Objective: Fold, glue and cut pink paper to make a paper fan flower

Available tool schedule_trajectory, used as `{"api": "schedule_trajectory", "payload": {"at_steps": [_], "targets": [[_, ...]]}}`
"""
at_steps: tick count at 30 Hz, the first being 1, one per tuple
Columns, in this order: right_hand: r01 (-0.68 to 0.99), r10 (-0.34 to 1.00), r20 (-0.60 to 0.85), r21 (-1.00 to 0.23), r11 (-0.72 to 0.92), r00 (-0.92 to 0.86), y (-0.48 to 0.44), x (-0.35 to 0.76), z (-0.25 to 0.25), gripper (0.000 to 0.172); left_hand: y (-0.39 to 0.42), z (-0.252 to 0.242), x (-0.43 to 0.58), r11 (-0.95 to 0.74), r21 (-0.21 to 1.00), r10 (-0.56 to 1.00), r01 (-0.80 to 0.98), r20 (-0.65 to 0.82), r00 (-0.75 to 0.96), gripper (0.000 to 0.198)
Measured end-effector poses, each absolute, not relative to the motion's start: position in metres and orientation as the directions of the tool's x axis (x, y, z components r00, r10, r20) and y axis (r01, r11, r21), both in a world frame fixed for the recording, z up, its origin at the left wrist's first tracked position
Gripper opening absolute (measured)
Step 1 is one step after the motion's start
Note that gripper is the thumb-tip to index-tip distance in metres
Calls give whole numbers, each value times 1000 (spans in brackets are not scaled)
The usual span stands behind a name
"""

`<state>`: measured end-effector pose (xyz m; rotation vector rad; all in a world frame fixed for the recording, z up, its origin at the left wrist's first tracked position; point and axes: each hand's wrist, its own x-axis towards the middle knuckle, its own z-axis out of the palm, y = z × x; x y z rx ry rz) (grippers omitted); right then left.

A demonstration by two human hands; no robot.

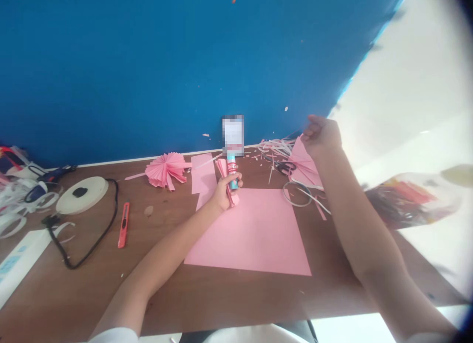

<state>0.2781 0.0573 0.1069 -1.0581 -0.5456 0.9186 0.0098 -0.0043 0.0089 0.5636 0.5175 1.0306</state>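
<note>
My left hand (pixel 224 191) is closed around a narrow pleated strip of pink paper (pixel 221 166) together with a teal and red glue stick (pixel 232 166). Below it, a large pink sheet (pixel 254 239) lies flat on the table. Off to the right, my right hand (pixel 323 135) is raised with its fingers curled in. Whatever those fingers hold, if anything, I cannot make out. Close to that hand is a pleated pink paper fan (pixel 303 163), partly hidden by the wrist. Another pink fan rosette (pixel 166 170) rests left of the sheet, beside a smaller pink piece (pixel 203 173).
A red cutter knife (pixel 124 224) lies on the brown table (pixel 166 293). Left of it are a black cord (pixel 116 205), a white roll (pixel 83 195) and white strips. Scissors (pixel 283 166), paper scraps and a ring (pixel 297 194) sit right. A phone-like object (pixel 233 135) leans against the blue wall.
</note>
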Motion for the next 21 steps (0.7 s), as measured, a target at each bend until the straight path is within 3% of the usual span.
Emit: {"api": "schedule_trajectory", "payload": {"at_steps": [4,9,11,15,18,21], "targets": [[-160,672,24,-965,210,740,52,278,108,15,-3,12,7,418,567,889,-710,-93,449,25],[405,379,432,-901,154,818,51,293,105,32,5,12,4,376,549,922,-747,-145,358,22],[509,302,509,-857,83,806,50,298,107,35,7,11,4,361,566,930,-741,-155,334,24],[566,293,525,-821,-72,799,41,298,114,40,7,9,6,352,597,930,-721,-138,339,26],[819,351,740,-520,-241,573,29,289,122,49,4,9,9,349,667,926,-658,-139,350,28],[867,519,695,-371,-333,497,18,278,132,42,1,9,14,310,779,933,-545,-140,330,32]]}}
